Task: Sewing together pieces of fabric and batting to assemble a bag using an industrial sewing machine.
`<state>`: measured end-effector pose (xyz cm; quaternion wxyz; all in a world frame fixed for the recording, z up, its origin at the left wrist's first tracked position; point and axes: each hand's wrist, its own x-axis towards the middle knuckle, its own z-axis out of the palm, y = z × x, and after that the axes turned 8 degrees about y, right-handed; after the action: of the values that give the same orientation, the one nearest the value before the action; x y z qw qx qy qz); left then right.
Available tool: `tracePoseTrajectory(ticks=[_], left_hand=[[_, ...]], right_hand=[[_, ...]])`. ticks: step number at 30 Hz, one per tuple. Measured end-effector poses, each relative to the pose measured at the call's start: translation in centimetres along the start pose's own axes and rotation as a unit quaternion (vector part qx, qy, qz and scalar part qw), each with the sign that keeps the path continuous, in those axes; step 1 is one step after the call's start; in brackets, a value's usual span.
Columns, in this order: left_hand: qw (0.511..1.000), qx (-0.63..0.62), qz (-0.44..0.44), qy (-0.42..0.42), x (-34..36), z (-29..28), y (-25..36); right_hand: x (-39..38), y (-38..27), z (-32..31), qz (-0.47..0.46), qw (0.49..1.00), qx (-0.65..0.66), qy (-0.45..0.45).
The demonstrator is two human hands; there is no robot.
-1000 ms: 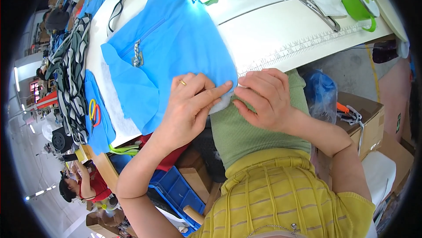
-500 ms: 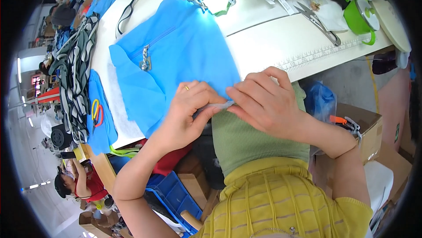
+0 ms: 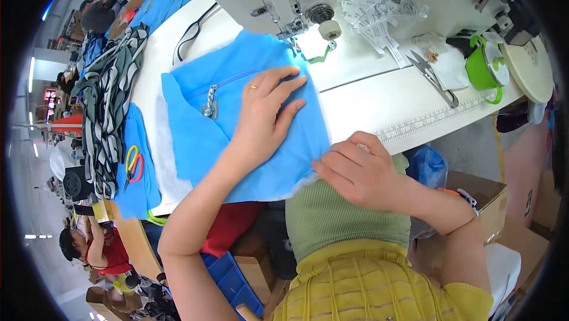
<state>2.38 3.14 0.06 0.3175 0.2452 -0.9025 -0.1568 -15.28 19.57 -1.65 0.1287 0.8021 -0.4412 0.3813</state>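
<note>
Blue fabric [image 3: 237,161] with white backing, a zipper and a metal pull [image 3: 210,100] lies on the white sewing table [image 3: 367,102]. My left hand [image 3: 267,114] rests spread on the fabric's upper right part, a little below the lit sewing machine foot [image 3: 294,44]. My right hand [image 3: 361,173] has curled fingers pinched on the fabric's lower right edge, at the table's front. Scissors with yellow and red handles [image 3: 133,166] lie on a blue piece at left.
Dark striped strips [image 3: 104,114] hang over the left side. Silver shears [image 3: 432,81], a green lidded cup [image 3: 485,72] and a pile of labels [image 3: 367,22] sit at right. A blue crate [image 3: 234,282] and boxes stand below. A co-worker [image 3: 95,244] is at far left.
My left hand has moved up from the fabric's lower edge and spread out on it. My right hand stays at that edge, now a little lower.
</note>
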Motion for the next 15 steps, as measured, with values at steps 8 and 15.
tracePoseTrajectory(ticks=[8, 15], left_hand=[[0.999, 0.011, -0.011, -0.032, 0.4, 0.0, -0.2], [1.000, 0.028, -0.003, -0.004, 1.5, 0.9, -2.1]], right_hand=[[1.1, 0.6, -0.1, 0.023, 0.999, 0.020, -0.010], [2.5, 2.3, 0.6, 0.043, 0.999, -0.004, -0.022]])
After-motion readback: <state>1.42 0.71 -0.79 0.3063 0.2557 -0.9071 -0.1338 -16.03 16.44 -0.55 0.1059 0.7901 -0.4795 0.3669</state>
